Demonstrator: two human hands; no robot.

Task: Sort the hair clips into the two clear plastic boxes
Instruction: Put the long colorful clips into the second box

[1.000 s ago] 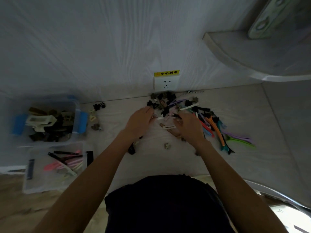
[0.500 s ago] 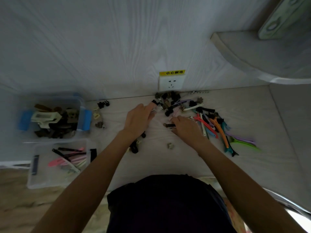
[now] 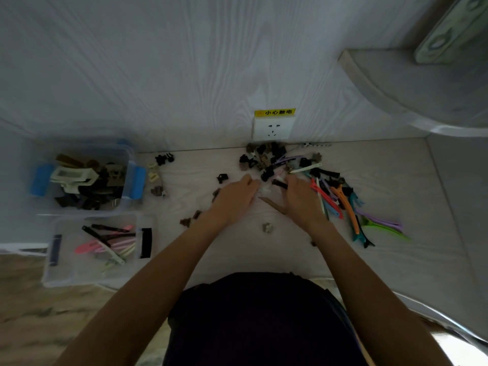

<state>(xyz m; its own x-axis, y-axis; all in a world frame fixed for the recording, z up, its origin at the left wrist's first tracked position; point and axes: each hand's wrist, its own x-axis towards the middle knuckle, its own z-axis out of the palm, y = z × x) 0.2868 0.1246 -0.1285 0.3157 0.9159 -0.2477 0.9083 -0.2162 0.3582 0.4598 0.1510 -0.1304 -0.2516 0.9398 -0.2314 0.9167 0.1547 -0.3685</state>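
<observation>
1. My left hand (image 3: 235,198) lies palm down on the counter (image 3: 396,180), below and left of the wall socket (image 3: 273,127); its fingers are curled close together, and I cannot tell whether they pinch anything.
2. My right hand (image 3: 301,200) lies below the socket, fingers narrow over a small black clip (image 3: 279,184); whether it grips the clip I cannot tell.
3. The pile of hair clips (image 3: 266,159) sits just under the socket, and long coloured clips (image 3: 343,204) fan out below and right of it.
4. Far left of the socket stands the box with blue latches (image 3: 132,165), holding dark and cream claw clips.
5. Below that, further from the socket, the second clear box (image 3: 60,276) holds long flat clips.
</observation>
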